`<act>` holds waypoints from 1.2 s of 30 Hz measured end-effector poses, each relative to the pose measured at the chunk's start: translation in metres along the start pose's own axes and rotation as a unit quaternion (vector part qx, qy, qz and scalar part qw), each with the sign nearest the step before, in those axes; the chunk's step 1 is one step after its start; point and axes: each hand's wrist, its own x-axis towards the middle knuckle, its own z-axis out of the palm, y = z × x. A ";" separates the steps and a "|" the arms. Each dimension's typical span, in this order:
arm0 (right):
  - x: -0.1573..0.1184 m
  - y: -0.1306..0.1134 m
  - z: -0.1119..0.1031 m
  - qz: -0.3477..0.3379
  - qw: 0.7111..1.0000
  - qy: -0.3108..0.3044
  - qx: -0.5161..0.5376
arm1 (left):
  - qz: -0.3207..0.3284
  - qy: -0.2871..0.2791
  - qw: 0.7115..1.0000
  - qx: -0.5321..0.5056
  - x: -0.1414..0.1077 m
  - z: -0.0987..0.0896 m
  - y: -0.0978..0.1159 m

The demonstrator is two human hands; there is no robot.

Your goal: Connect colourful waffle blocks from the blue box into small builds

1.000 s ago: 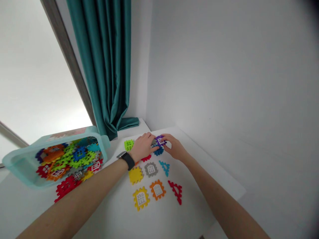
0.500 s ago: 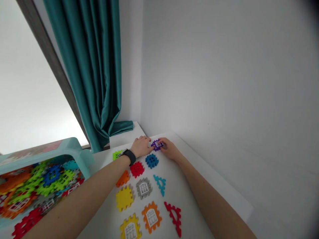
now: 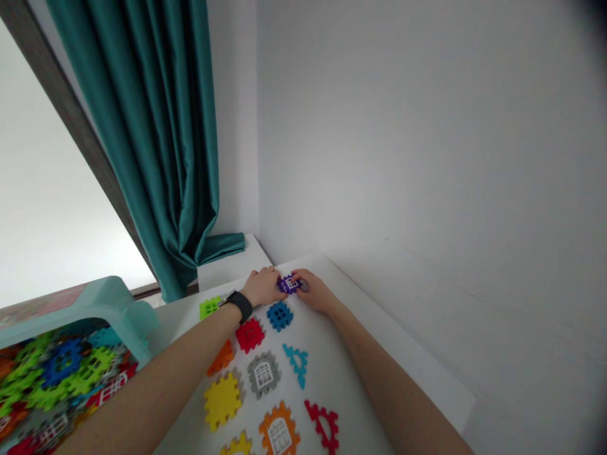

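A purple notched tile (image 3: pixel 288 284) with a white window print lies near the far end of the white table, between my two hands. My left hand (image 3: pixel 262 287), with a dark watch on its wrist, has its fingers closed at the tile's left edge. On the right edge, my right hand (image 3: pixel 313 290) grips the same tile between thumb and fingers. Just below is a blue square tile (image 3: pixel 279 315); a red tile (image 3: pixel 250 335) and a green tile (image 3: pixel 209 307) lie to the left, the green one partly behind the watch.
Nearer on the table (image 3: pixel 351 404) lie grey (image 3: pixel 263 375), yellow (image 3: pixel 222 400) and orange (image 3: pixel 279 431) tiles, plus light blue (image 3: pixel 296 364) and red (image 3: pixel 324 424) triangles. A teal bin (image 3: pixel 116 303) of mixed pieces stands left. Walls border the right; a green curtain (image 3: pixel 175 139) hangs behind.
The view has shifted, so the table pieces and bin appear further left and lower. My left hand has come in against the purple tile, and the tile looks turned slightly.
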 end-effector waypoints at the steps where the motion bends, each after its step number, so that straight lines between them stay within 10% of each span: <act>1: 0.000 -0.001 0.000 0.001 1.000 -0.002 -0.001 | 0.001 0.000 1.000 0.000 0.000 0.000 -0.001; 36: -0.009 -0.006 -0.001 0.007 0.994 -0.001 -0.110 | 0.043 0.035 0.998 0.016 0.002 0.002 -0.004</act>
